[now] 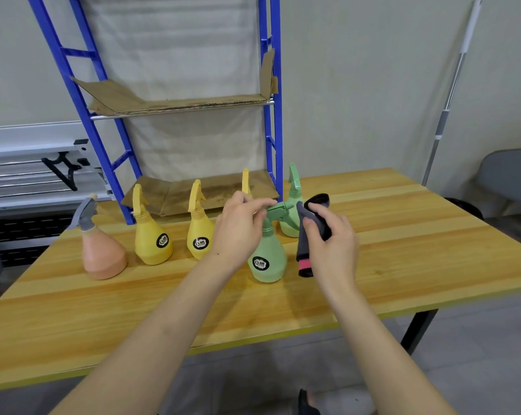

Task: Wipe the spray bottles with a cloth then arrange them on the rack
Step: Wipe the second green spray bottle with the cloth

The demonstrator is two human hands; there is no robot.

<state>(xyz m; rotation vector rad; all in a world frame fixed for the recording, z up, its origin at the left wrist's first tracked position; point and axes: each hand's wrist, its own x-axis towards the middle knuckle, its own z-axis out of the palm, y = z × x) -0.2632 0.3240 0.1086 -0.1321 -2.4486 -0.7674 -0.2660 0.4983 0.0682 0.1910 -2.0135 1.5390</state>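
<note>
A green spray bottle [267, 259] stands on the wooden table [403, 235] in front of me. My left hand [238, 229] pinches its green trigger head. My right hand [331, 235] grips a dark grey cloth [305, 253] with a pink edge, pressed against the front of that head. Behind them stands a second green bottle [292, 202]. To the left are two yellow bottles [151, 235] [199, 229], a third yellow bottle [245, 182] mostly hidden behind my left hand, and a pink bottle [103, 253] with a grey head. The blue rack [271, 115] rises behind the table.
Cardboard sheets line the rack's shelves, one at table height [193, 193] and one above [175, 103]. A metal pole [451, 94] leans on the wall at right, with a grey chair [510, 178] beside it. Metal rails [28, 169] lie at left.
</note>
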